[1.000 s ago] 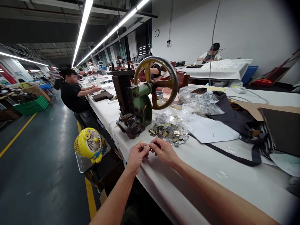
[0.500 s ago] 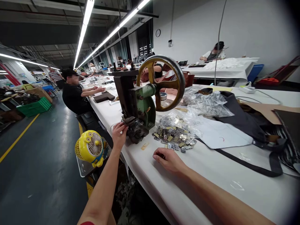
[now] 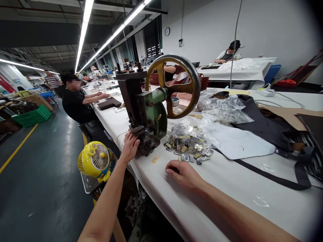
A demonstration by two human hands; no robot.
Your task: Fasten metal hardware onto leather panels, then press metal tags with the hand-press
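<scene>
The left hand [image 3: 130,146] touches the press [image 3: 153,114] mid-frame (any grasp is hidden), while the right hand [image 3: 183,173] rests loosely curled, contents unseen, on the surface [image 3: 224,176], lower centre.

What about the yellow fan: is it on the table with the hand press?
No, the yellow fan sits on a metal tray, the hand press on the white table.

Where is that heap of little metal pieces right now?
In the head view, the heap of metal pieces lies on the white table, right of the press's dark base and just beyond the person's right hand.
</scene>
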